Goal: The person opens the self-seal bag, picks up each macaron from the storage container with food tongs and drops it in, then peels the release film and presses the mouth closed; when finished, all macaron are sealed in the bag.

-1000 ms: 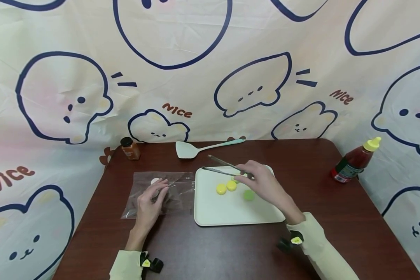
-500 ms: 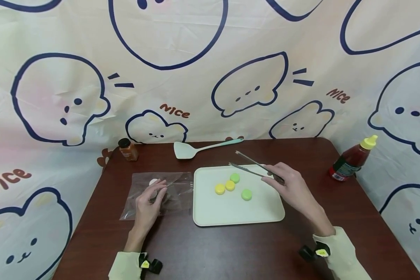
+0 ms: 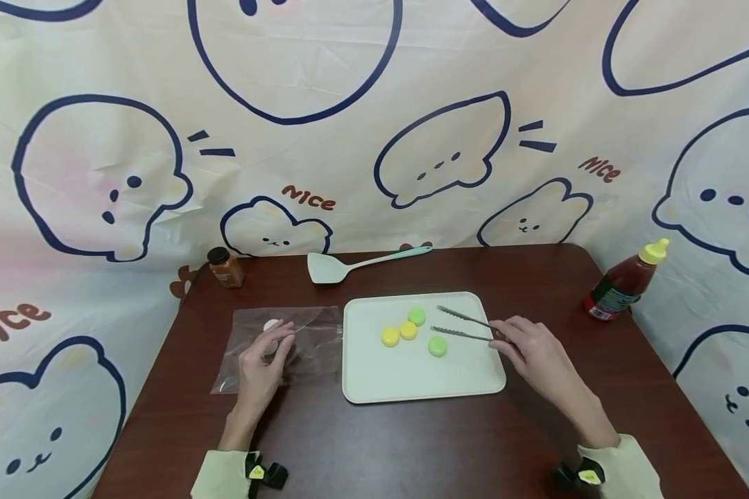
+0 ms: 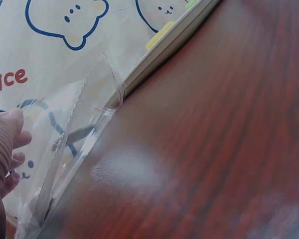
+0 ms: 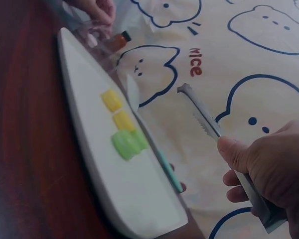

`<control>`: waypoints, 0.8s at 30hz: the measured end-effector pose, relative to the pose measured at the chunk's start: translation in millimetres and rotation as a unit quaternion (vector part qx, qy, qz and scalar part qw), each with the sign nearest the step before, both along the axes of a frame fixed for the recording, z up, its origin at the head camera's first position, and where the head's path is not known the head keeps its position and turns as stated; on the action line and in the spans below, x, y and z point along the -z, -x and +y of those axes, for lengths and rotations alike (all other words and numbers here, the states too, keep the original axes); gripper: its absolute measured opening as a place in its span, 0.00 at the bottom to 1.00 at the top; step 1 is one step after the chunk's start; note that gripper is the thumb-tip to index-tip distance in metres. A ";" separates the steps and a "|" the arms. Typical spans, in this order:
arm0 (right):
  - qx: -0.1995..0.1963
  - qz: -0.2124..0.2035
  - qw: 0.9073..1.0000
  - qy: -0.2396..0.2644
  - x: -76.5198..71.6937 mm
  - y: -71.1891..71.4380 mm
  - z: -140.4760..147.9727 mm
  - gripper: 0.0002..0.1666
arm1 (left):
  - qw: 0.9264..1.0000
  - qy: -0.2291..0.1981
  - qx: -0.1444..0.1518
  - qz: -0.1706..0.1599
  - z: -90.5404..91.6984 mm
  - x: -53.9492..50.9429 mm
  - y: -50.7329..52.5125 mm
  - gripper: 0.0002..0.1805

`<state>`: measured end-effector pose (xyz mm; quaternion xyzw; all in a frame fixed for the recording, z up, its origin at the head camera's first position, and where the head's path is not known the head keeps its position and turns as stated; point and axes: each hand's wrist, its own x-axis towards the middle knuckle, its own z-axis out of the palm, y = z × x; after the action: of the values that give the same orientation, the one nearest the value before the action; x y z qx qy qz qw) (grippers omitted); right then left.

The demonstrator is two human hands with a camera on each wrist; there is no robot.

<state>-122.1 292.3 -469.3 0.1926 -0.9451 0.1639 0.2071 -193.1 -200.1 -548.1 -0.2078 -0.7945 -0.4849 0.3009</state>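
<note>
My left hand (image 3: 259, 371) pinches the top layer of a clear plastic bag (image 3: 318, 339) left of the tray. The left wrist view shows the bag's mouth (image 4: 97, 117) lifted, with thumb and fingers at its film. A round white piece (image 3: 272, 324) lies in the bag, partly behind the fingers. My right hand (image 3: 546, 357) grips metal tongs (image 3: 458, 333) over the right half of a white tray (image 3: 412, 384). The tongs' arms stand apart with nothing between them. On the tray lie two yellow discs (image 3: 390, 337) and two green discs (image 3: 437, 346).
Behind the tray lies a pale green spatula (image 3: 331, 269). A small black-lidded jar (image 3: 227, 270) stands at the back left. Toward the right edge of the brown table (image 3: 399, 457) is a red sauce bottle (image 3: 621, 284) with a yellow cap. A printed cloth hangs behind.
The right hand has drawn the tongs back to the right and lower, uncovering the rear green disc. My left hand has stayed nearly still at the bag.
</note>
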 end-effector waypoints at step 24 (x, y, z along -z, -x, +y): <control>-0.001 0.020 0.997 -0.068 53.2 -0.4 3.3 0.19 | 1.000 0.000 -0.001 -0.009 -0.7 0.6 -0.9 0.10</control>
<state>-121.7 295.6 -522.5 0.2106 -0.9495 0.0952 0.2124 -192.2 -200.9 -548.7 -0.2026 -0.7972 -0.4867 0.2943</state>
